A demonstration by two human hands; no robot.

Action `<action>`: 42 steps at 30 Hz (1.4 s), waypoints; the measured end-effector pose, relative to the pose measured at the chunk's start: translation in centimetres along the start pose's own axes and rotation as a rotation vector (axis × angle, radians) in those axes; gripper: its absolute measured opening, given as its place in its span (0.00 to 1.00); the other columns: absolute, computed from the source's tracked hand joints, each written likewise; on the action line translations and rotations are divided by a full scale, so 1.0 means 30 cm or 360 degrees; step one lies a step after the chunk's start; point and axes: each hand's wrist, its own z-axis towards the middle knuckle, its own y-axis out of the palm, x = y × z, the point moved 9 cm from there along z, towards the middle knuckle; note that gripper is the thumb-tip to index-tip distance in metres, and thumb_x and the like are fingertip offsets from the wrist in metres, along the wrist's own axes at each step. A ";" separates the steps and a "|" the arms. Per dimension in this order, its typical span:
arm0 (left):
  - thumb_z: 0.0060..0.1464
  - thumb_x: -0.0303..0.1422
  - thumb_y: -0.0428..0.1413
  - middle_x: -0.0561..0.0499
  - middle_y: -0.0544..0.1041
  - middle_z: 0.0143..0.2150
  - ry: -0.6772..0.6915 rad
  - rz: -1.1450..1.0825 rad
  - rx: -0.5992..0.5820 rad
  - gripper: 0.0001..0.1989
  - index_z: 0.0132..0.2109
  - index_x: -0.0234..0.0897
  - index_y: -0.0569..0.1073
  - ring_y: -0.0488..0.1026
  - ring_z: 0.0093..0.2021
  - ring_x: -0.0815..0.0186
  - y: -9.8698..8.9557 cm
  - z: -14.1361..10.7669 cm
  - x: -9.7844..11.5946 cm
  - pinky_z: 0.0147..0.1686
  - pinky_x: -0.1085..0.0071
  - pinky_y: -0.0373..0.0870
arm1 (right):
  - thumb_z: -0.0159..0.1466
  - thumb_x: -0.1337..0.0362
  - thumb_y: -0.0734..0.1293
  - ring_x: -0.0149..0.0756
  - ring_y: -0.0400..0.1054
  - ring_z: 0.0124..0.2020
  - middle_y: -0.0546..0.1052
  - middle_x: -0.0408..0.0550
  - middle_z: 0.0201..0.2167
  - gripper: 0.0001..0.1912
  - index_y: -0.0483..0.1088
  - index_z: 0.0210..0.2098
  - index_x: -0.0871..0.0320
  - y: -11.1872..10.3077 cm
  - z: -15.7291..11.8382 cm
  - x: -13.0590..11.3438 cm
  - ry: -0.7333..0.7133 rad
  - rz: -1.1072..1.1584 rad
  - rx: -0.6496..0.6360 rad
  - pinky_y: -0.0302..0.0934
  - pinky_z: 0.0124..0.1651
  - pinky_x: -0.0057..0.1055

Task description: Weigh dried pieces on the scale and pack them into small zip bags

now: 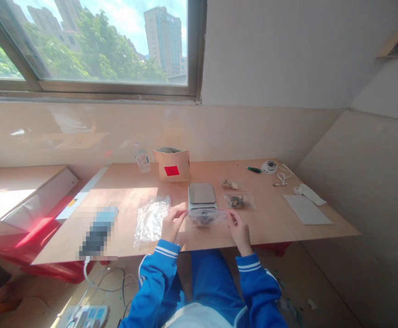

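Note:
My left hand (pixel 172 225) and my right hand (pixel 240 231) pinch the two top corners of a small clear zip bag (pixel 206 217) with dark contents. I hold the bag just in front of a small digital scale (pixel 202 195) on the wooden table (pixel 274 223). Both sleeves are blue with white stripes. A pile of empty clear bags (pixel 151 219) lies just left of my left hand. Two filled small bags (pixel 239 201) lie to the right of the scale.
A tan pouch with a red label (pixel 172 164) and a small bottle (pixel 142 158) stand at the back. A screwdriver (pixel 250 169), a round white device (pixel 269 166), a cable and paper (pixel 306 209) are at the right. A blurred object (pixel 98 232) lies at the left.

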 end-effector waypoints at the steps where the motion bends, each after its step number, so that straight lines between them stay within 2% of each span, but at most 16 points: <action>1: 0.52 0.41 0.58 0.49 0.80 0.35 0.0004 0.0016 0.0006 0.10 0.34 0.39 0.78 0.77 0.37 0.62 -0.001 -0.002 0.004 0.42 0.65 0.72 | 0.64 0.45 0.57 0.35 0.69 0.23 0.79 0.48 0.28 0.23 0.73 0.39 0.57 -0.002 -0.001 -0.002 -0.0021 -0.0029 0.0018 0.62 0.29 0.29; 4: 0.53 0.41 0.58 0.49 0.80 0.35 0.0032 0.0098 0.0030 0.11 0.35 0.39 0.77 0.76 0.36 0.62 -0.007 -0.006 0.012 0.40 0.66 0.72 | 0.65 0.46 0.57 0.35 0.69 0.24 0.78 0.48 0.27 0.24 0.73 0.38 0.57 -0.005 -0.003 -0.008 -0.0087 -0.0126 0.0050 0.61 0.30 0.28; 9: 0.55 0.40 0.55 0.50 0.79 0.34 0.0227 0.0269 0.0034 0.11 0.35 0.39 0.77 0.75 0.34 0.65 -0.008 -0.009 0.046 0.34 0.68 0.71 | 0.65 0.46 0.56 0.34 0.69 0.24 0.77 0.48 0.26 0.24 0.73 0.36 0.58 -0.015 -0.007 -0.015 -0.0160 -0.0204 0.0072 0.61 0.28 0.27; 14: 0.57 0.39 0.54 0.50 0.78 0.33 0.0336 0.0320 0.0025 0.10 0.35 0.39 0.76 0.74 0.33 0.66 -0.002 -0.009 0.079 0.33 0.69 0.71 | 0.65 0.46 0.56 0.34 0.68 0.22 0.76 0.46 0.24 0.23 0.73 0.36 0.57 -0.020 -0.004 -0.005 -0.0130 -0.0275 0.0055 0.61 0.27 0.28; 16: 0.58 0.39 0.53 0.50 0.77 0.34 0.0364 0.0314 0.0009 0.10 0.35 0.38 0.75 0.74 0.35 0.66 0.005 -0.012 0.089 0.33 0.69 0.72 | 0.66 0.48 0.56 0.36 0.70 0.26 0.77 0.48 0.27 0.22 0.72 0.38 0.58 -0.024 -0.001 -0.020 -0.0167 -0.0308 0.0082 0.63 0.29 0.29; 18: 0.58 0.38 0.52 0.49 0.77 0.34 0.0388 0.0308 0.0004 0.10 0.36 0.38 0.74 0.74 0.36 0.65 0.011 -0.016 0.097 0.34 0.70 0.72 | 0.66 0.50 0.57 0.40 0.71 0.37 0.77 0.53 0.36 0.21 0.70 0.43 0.59 -0.033 -0.001 -0.074 -0.0320 -0.0324 0.0164 0.66 0.39 0.34; 21: 0.59 0.38 0.52 0.49 0.76 0.34 0.0411 0.0316 0.0002 0.10 0.36 0.38 0.74 0.73 0.34 0.67 0.023 -0.023 0.109 0.32 0.71 0.72 | 0.65 0.53 0.61 0.46 0.65 0.53 0.72 0.58 0.49 0.22 0.66 0.52 0.60 -0.019 -0.010 -0.203 -0.0605 -0.0398 0.0222 0.59 0.54 0.44; 24: 0.59 0.37 0.52 0.50 0.76 0.34 0.0461 0.0324 -0.0029 0.09 0.37 0.38 0.74 0.72 0.32 0.68 0.039 -0.030 0.131 0.31 0.72 0.72 | 0.63 0.58 0.65 0.46 0.61 0.56 0.71 0.54 0.54 0.21 0.66 0.54 0.56 0.080 -0.014 -0.324 -0.0768 -0.0524 -0.0067 0.54 0.57 0.45; 26: 0.59 0.36 0.52 0.50 0.76 0.33 0.0506 0.0306 -0.0061 0.09 0.37 0.38 0.74 0.73 0.34 0.67 0.047 -0.036 0.148 0.32 0.71 0.72 | 0.62 0.60 0.67 0.45 0.62 0.54 0.74 0.49 0.50 0.14 0.70 0.48 0.53 0.160 -0.016 -0.381 -0.0831 -0.0557 -0.0305 0.50 0.58 0.45; 28: 0.59 0.36 0.52 0.50 0.76 0.34 0.0539 0.0283 -0.0083 0.09 0.37 0.37 0.74 0.73 0.35 0.67 0.048 -0.044 0.160 0.33 0.71 0.72 | 0.63 0.63 0.66 0.42 0.65 0.50 0.77 0.45 0.41 0.05 0.73 0.39 0.53 0.224 -0.013 -0.416 -0.0867 -0.0569 -0.0470 0.48 0.58 0.44; 32: 0.59 0.36 0.52 0.50 0.76 0.34 0.0550 0.0263 -0.0067 0.08 0.38 0.38 0.74 0.73 0.34 0.67 0.036 -0.060 0.155 0.33 0.70 0.73 | 0.65 0.67 0.64 0.38 0.68 0.39 0.78 0.43 0.31 0.08 0.72 0.31 0.55 0.301 -0.003 -0.435 -0.0906 -0.0619 -0.0647 0.48 0.53 0.41; 36: 0.59 0.36 0.53 0.49 0.77 0.35 0.0514 0.0238 -0.0052 0.08 0.38 0.38 0.74 0.74 0.36 0.65 0.035 -0.064 0.139 0.33 0.70 0.74 | 0.64 0.68 0.64 0.38 0.65 0.34 0.76 0.46 0.27 0.08 0.72 0.29 0.57 0.313 0.000 -0.432 -0.0885 -0.0698 -0.0595 0.50 0.47 0.37; 42: 0.58 0.36 0.53 0.49 0.77 0.34 0.0511 0.0245 -0.0051 0.08 0.38 0.39 0.75 0.73 0.35 0.65 0.035 -0.057 0.146 0.33 0.69 0.73 | 0.61 0.72 0.65 0.38 0.63 0.33 0.74 0.46 0.25 0.07 0.73 0.28 0.57 0.310 -0.006 -0.427 -0.0892 -0.0739 -0.0502 0.50 0.43 0.34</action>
